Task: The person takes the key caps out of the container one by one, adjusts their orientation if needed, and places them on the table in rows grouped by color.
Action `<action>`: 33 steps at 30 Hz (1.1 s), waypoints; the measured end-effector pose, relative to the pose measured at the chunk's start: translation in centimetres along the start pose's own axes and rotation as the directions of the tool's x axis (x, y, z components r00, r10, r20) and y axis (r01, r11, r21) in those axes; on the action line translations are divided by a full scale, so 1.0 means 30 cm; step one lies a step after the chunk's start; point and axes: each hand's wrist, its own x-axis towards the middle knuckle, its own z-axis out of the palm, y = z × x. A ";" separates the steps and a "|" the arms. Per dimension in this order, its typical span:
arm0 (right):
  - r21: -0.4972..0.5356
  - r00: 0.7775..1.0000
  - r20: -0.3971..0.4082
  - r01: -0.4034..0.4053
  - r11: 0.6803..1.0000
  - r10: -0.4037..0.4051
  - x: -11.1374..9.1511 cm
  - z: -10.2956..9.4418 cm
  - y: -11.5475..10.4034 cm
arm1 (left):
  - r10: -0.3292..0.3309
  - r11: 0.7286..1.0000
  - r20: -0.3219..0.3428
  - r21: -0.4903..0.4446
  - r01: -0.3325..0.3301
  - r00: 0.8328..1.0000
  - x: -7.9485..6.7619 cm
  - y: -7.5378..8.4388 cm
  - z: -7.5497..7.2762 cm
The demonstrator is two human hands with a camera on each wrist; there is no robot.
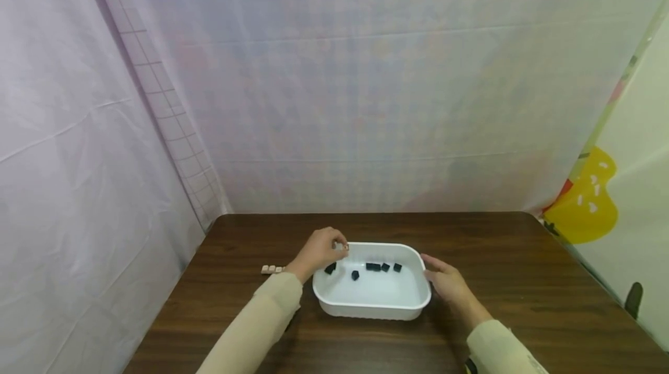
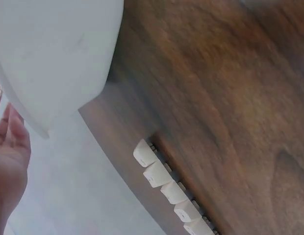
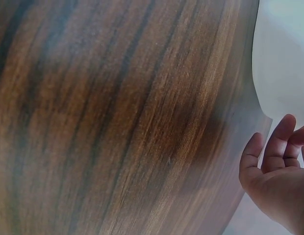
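Observation:
My left hand is over the left rim of a white tray, pinching a small pale piece between thumb and fingers; it looks like a keycap, though its detail is too small to tell. Inside the tray lie several small black blocks, mostly toward the far side. At the tray's right end is my right hand, its fingers extended and touching the rim. The right wrist view has those fingers slightly bent beside the tray's white wall.
Left of the tray, a row of white keycaps stands on dark switches on the brown wooden table. Part of that row is hidden by the left arm in the head view. Pale curtains hang behind the table.

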 end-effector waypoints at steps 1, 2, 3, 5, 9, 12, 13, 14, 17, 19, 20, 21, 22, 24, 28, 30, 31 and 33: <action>0.000 1.000 0.000 -0.001 1.000 0.001 -0.001 0.001 0.000 | -0.009 0.999 0.004 -0.032 0.009 1.000 0.001 0.002 0.000; 0.001 1.000 -0.001 -0.002 1.000 0.002 -0.002 0.002 -0.001 | -0.022 0.998 0.005 -0.062 0.022 1.000 0.000 0.004 0.000; 0.005 1.000 -0.003 -0.003 1.000 0.003 -0.002 0.003 0.000 | -0.028 0.996 0.007 -0.084 0.029 1.000 -0.001 0.007 0.001; 0.005 1.000 -0.003 -0.005 1.000 0.005 -0.003 0.004 0.000 | -0.036 0.992 0.010 -0.117 0.037 0.999 -0.003 0.011 0.002; 0.011 1.000 0.000 -0.009 1.000 0.009 -0.003 0.007 -0.001 | -0.046 0.988 0.018 -0.149 0.048 0.999 -0.010 0.012 0.004; 0.022 1.000 0.003 -0.011 1.000 0.011 0.000 0.010 -0.002 | -0.033 0.988 0.007 -0.152 0.034 0.999 -0.014 0.010 0.005; 0.022 1.000 0.005 -0.013 1.000 0.012 0.001 0.010 -0.002 | -0.030 0.988 0.002 -0.150 0.030 1.000 -0.015 0.009 0.005; 0.025 1.000 0.007 -0.015 1.000 0.015 0.002 0.010 -0.002 | -0.024 0.988 -0.006 -0.150 0.023 1.000 -0.017 0.008 0.005; 0.030 1.000 0.010 -0.023 0.999 0.022 0.003 0.010 -0.002 | -0.027 0.987 -0.019 -0.162 0.023 0.999 -0.022 0.006 0.003; 0.024 1.000 0.012 -0.022 0.999 0.022 0.003 0.009 -0.001 | -0.028 0.984 -0.021 -0.179 0.024 0.999 -0.026 0.005 0.002; 0.024 1.000 0.011 -0.021 1.000 0.021 0.002 0.009 -0.001 | -0.030 0.982 -0.021 -0.188 0.026 0.999 -0.028 0.003 0.001; 0.026 1.000 0.012 -0.019 0.999 0.019 0.003 0.009 -0.001 | -0.035 0.979 -0.018 -0.202 0.031 0.999 -0.029 0.002 0.001; 0.027 1.000 0.009 -0.020 0.999 0.020 0.003 0.009 -0.001 | -0.036 0.975 -0.014 -0.218 0.032 0.999 -0.032 0.000 0.001; 0.032 1.000 0.006 -0.017 0.999 0.017 0.003 0.008 0.000 | -0.041 0.969 -0.011 -0.243 0.037 0.999 -0.036 -0.003 0.000; 0.042 1.000 -0.001 -0.023 0.999 0.023 0.003 0.007 0.000 | -0.058 0.962 -0.020 -0.267 0.051 0.998 -0.045 -0.008 -0.007; 0.042 1.000 0.000 -0.023 0.999 0.023 0.004 0.007 0.001 | -0.060 0.963 -0.032 -0.266 0.049 0.998 -0.049 -0.012 -0.014; 0.040 1.000 0.002 -0.023 0.999 0.023 0.004 0.007 0.000 | -0.062 0.964 -0.037 -0.262 0.051 0.997 -0.051 -0.014 -0.019; 0.041 1.000 0.005 -0.022 0.999 0.022 0.004 0.008 0.000 | -0.073 0.964 -0.042 -0.258 0.060 0.996 -0.056 -0.019 -0.031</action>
